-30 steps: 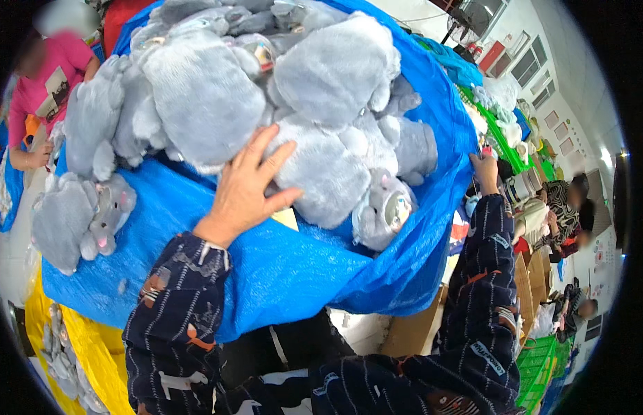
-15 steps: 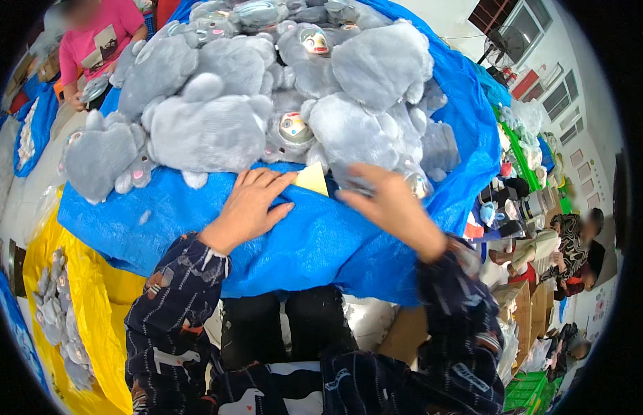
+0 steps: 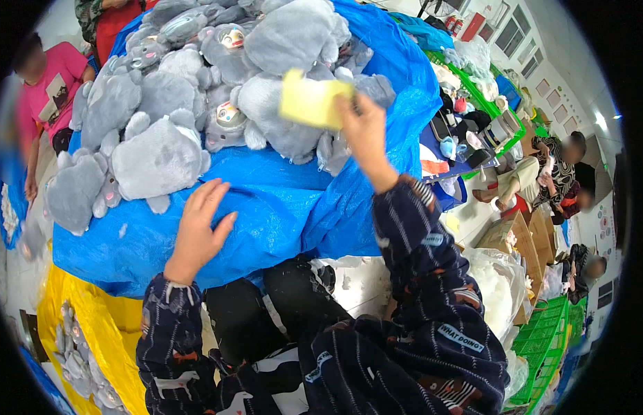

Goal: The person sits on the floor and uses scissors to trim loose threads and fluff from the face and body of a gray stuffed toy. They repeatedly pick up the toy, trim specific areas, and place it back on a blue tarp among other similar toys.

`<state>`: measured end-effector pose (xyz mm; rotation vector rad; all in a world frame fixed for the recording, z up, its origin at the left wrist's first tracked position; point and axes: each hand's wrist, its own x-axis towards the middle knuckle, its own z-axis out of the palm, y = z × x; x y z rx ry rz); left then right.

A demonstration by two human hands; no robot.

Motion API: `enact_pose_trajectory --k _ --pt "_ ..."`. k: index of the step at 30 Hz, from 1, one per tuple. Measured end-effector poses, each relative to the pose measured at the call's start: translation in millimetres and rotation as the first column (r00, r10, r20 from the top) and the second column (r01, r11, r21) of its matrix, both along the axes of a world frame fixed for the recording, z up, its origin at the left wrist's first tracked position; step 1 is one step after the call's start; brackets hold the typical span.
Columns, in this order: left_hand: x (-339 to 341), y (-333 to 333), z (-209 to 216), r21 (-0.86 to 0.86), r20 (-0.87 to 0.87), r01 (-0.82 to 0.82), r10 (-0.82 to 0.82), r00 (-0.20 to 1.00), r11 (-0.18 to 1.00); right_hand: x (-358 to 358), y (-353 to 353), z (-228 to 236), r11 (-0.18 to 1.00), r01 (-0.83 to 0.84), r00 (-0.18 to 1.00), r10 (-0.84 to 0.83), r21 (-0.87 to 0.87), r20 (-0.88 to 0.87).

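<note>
My right hand (image 3: 368, 138) holds a yellow sheet of paper (image 3: 309, 101) pinched at its right edge, raised in front of the plush pile. Nothing is in my left hand (image 3: 198, 228); its fingers are apart, over the near part of the blue tarp (image 3: 259, 200). Beyond both hands lie grey plush animal skins (image 3: 155, 158), heaped on the tarp. Two of them show a doll-like face, one (image 3: 227, 114) at the middle of the heap and another (image 3: 233, 39) farther back. The paper covers part of a grey plush (image 3: 269, 111) behind it.
A yellow sack (image 3: 117, 332) with more grey plush pieces (image 3: 79, 360) stands at lower left. A person in a pink top (image 3: 59, 83) sits at far left. Cardboard boxes (image 3: 511, 235), a green crate (image 3: 539, 353) and other seated people (image 3: 556, 169) are on the right.
My right hand has picked up the yellow paper and lifted it off the tarp. My left hand has come away from the paper. The view has shifted and turned.
</note>
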<state>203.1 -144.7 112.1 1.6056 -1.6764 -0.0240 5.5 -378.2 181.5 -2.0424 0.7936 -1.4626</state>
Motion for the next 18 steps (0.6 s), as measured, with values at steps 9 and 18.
enact_pose_trajectory --k 9,18 --pt "-98.9 -27.6 11.1 0.074 0.193 0.263 -0.273 0.943 0.962 -149.2 -107.4 -57.9 0.894 0.347 0.644 -0.446 -0.283 -0.621" --pt "-168.4 -43.2 -18.7 0.177 0.007 0.543 -0.552 0.834 0.821 -251.2 -66.7 -75.3 0.876 0.352 0.556 -0.478 -0.329 -0.680"
